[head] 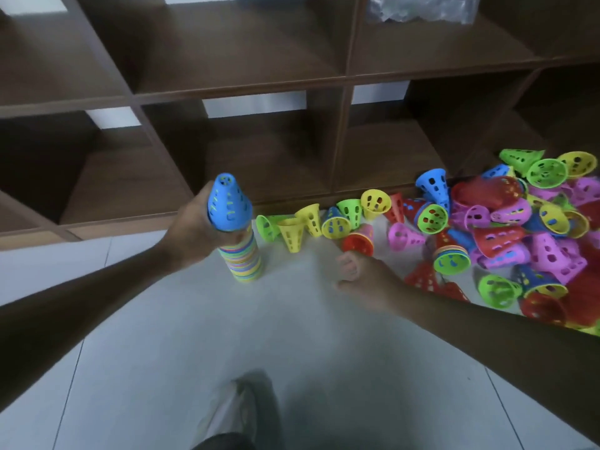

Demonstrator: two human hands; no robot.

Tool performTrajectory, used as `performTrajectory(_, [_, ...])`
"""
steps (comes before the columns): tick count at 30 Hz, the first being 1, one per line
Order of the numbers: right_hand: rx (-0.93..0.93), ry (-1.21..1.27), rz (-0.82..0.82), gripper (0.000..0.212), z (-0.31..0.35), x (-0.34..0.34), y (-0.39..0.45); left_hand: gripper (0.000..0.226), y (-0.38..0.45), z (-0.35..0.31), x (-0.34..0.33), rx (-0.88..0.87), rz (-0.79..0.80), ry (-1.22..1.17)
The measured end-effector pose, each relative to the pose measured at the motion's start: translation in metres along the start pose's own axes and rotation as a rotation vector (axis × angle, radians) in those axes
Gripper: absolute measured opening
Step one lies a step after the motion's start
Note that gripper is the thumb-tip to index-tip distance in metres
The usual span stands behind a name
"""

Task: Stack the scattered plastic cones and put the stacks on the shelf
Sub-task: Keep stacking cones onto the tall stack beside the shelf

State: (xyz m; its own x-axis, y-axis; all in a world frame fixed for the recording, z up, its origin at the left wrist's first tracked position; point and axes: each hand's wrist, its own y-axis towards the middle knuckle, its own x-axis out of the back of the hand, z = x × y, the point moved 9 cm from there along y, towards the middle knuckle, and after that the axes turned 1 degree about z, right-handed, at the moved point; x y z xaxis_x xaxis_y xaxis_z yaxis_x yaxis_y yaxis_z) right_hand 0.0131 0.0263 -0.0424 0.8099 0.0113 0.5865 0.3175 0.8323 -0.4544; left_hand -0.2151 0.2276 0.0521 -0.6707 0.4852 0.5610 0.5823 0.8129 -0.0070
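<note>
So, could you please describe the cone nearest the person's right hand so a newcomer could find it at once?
Start at the dark brown wooden shelf and drop to the white tiled floor before it. Just beyond the right hand, at the near left edge of the scattered pile, lies a red perforated plastic cone, tipped over with its open mouth facing the camera, beside a pink one.

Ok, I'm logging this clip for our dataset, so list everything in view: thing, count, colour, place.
stack of cones: one, multicoloured with a blue top cone, upright on the floor
loose cones: many, red, pink, yellow, green and blue, heaped on the floor at right
shelf: one, dark brown, open compartments, behind the cones
plastic bag: one, clear, upper shelf compartment
floor: pale tiles
shoe: one, blurred, bottom centre
left hand: grips the stack's top
right hand: holds nothing, near a red cone
</note>
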Motion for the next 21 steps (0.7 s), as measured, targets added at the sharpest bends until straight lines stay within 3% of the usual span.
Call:
performTrajectory(5, [0.004, -0.076, 0.022, 0.054, 0.007, -0.002, 0.037, 0.068, 0.032, 0.023, 0.045, 0.049, -0.114, 0.046])
performTrajectory(10, [0.018, -0.137, 0.028, 0.054, 0.022, -0.007, 0.060, 0.054, 0.048, 0.036, 0.068, 0.104, -0.218, 0.035])
performTrajectory(14, [0.043, -0.150, 0.044, 0.054, 0.032, -0.012, 0.074, 0.062, 0.049, 0.052, 0.065, 0.177, -0.210, -0.002])
performTrajectory(21, [0.070, -0.209, 0.031, 0.052, 0.042, -0.008, 0.085, 0.075, 0.049, 0.058, 0.063, 0.159, -0.242, -0.056])
